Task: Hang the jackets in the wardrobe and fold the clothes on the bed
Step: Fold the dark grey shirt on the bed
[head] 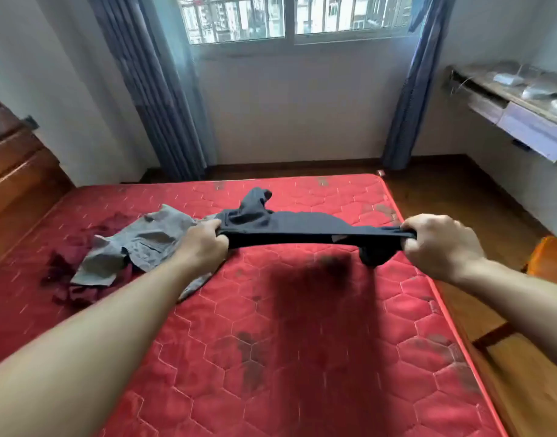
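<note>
Dark garment [302, 230] | stretched between both hands | no writing legible

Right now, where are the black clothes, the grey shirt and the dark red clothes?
black garment [311, 230]: head view, middle of the stretched cloth between both hands.
grey shirt [144, 241]: head view, its crumpled middle on the mattress.
dark red garment [69, 279]: head view, part showing beside the shirt.

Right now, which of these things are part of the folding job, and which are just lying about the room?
Part of the job:
- dark garment, stretched between left hand and right hand
- grey garment on the mattress
- maroon garment beside it

Just lying about:
- curtains
- wall shelf with grey packets
- window
</note>
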Demonstrator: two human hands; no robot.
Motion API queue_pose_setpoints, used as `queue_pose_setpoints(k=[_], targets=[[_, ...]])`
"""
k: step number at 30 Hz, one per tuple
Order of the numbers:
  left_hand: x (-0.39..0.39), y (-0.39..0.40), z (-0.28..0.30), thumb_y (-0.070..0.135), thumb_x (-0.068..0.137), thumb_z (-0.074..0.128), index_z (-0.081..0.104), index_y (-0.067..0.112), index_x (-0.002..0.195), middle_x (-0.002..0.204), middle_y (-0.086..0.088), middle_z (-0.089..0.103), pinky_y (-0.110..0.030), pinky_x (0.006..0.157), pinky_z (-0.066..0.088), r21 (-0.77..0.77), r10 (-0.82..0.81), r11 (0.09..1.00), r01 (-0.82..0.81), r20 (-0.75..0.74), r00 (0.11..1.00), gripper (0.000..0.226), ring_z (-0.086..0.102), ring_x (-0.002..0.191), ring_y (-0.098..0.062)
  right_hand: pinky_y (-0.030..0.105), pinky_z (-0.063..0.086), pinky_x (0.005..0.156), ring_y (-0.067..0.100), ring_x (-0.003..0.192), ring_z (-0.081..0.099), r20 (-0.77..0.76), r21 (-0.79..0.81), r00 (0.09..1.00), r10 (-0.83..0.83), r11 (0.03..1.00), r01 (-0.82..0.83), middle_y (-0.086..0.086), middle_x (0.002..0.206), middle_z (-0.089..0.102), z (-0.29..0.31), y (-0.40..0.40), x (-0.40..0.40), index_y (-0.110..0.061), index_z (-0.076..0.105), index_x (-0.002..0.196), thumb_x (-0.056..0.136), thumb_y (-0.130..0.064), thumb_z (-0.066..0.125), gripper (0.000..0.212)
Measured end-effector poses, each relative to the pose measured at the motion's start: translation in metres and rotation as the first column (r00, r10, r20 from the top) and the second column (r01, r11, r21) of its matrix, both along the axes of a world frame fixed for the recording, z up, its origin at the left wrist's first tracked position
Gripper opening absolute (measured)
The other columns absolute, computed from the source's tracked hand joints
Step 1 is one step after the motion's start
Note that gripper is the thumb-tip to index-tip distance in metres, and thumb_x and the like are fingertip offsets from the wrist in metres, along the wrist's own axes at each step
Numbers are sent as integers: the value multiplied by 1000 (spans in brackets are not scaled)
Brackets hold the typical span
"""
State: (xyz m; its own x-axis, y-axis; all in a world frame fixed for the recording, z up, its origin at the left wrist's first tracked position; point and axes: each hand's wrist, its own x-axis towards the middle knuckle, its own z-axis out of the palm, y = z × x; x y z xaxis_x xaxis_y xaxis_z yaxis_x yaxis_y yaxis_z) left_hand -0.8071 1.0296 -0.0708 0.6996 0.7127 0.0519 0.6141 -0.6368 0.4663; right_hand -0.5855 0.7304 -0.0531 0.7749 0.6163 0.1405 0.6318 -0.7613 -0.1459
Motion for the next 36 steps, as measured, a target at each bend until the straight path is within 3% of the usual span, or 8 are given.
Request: queue_pose_setpoints(k=[7, 9, 12, 15, 19, 26, 30, 36], targets=[[-85, -73, -262, 27, 86, 43, 47, 16, 101, 121, -11, 54, -38, 88, 44, -128, 22, 988, -91, -459, 888, 19, 55, 112, -32, 36, 46, 76, 22, 105, 60, -208, -345, 974, 92, 925, -161, -5, 111, 55, -260, -51, -75, -24, 48, 96, 84, -34, 46, 16], [-113, -102, -319, 29, 86, 42, 43, 17, 100, 124, -8, 51, -40, 89, 44, -139, 26, 982, -125, -561, 827, 19, 54, 114, -32, 37, 47, 83, 19, 111, 56, -268, -392, 960, 80, 901, -185, -5, 121, 50, -325, -70, -100, -23, 47, 110, 83, -34, 45, 29], [-152, -147, -380, 31, 89, 40, 35, 9, 135, 148, -13, 34, -40, 103, 38, -138, -9, 983, -120, -691, 723, 52, 39, 134, -28, 36, 42, 98, 16, 137, 33, -372, -481, 926, 70, 838, -257, -3, 154, 24, -392, -104, -141, -27, 26, 147, 86, -35, 44, 65], [-183, -184, -410, 35, 91, 39, 12, 6, 152, 161, -14, 6, -40, 115, 26, -143, -49, 986, -87, -746, 664, 73, 15, 147, -25, 36, 31, 108, 18, 147, 9, -432, -525, 895, 113, 776, -351, -5, 162, 2, -425, -134, -175, -37, 5, 153, 87, -36, 41, 75], [-211, -210, -422, 46, 89, 38, 6, 7, 153, 161, -15, -13, -44, 119, 16, -108, -52, 992, -61, -804, 592, 82, -5, 149, -27, 36, 25, 112, 17, 149, 3, -510, -535, 852, 117, 733, -420, -5, 163, -3, -442, -164, -205, -40, 2, 152, 87, -41, 41, 76], [-209, -206, -408, 80, 74, 34, 28, 10, 150, 162, -14, -3, -57, 116, 6, -170, -169, 985, 32, -906, 388, 103, -10, 149, -29, 39, 27, 111, 15, 148, 10, -611, -536, 790, 51, 707, -461, -4, 162, 5, -446, -171, -216, -38, 16, 151, 88, -58, 36, 69], [-167, -206, -410, 86, 72, 32, 42, 13, 141, 155, -14, 24, -54, 113, 14, -116, -190, 977, 178, -846, 498, 101, 13, 146, -28, 38, 33, 104, 12, 135, 36, -625, -483, 781, 13, 779, -399, -9, 148, 33, -443, -160, -202, -38, 38, 140, 77, -82, 31, 76], [-81, -227, -435, 47, 90, 44, 32, 28, 145, 154, 1, 29, -43, 112, 23, -205, -479, 871, 446, -550, 684, 59, 24, 141, -20, 36, 44, 93, 19, 118, 53, -544, -231, 816, -193, 970, 75, -1, 131, 50, -441, -140, -154, -21, 53, 127, 91, -31, 56, 38]])
